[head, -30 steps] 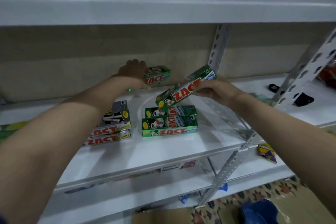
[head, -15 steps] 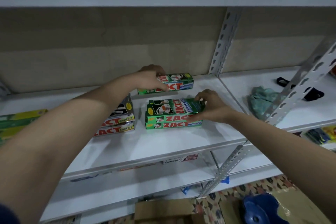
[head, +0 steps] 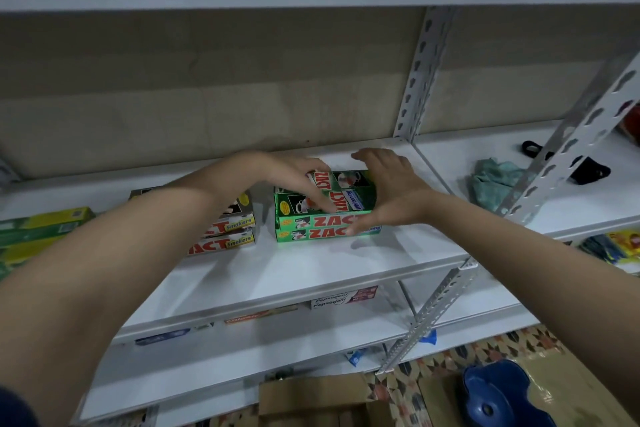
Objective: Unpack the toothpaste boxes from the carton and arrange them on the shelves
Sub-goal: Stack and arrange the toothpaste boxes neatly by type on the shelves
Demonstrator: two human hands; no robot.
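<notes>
Two bare forearms enter from the lower corners, uncovered from elbow to wrist; the left hand (head: pixel 294 173) and the right hand (head: pixel 394 184) wear no gloves, rings, watch or bands that can be seen; a scrap of dark blue sleeve (head: pixel 15 407) shows at the bottom-left edge, by the left upper arm; fingernails look short and plain, though blurred.

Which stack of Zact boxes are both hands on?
The green Whitening stack, mid-shelf: left hand on top, right hand at its right end. The grey Smokers stack beside it is untouched.
</notes>
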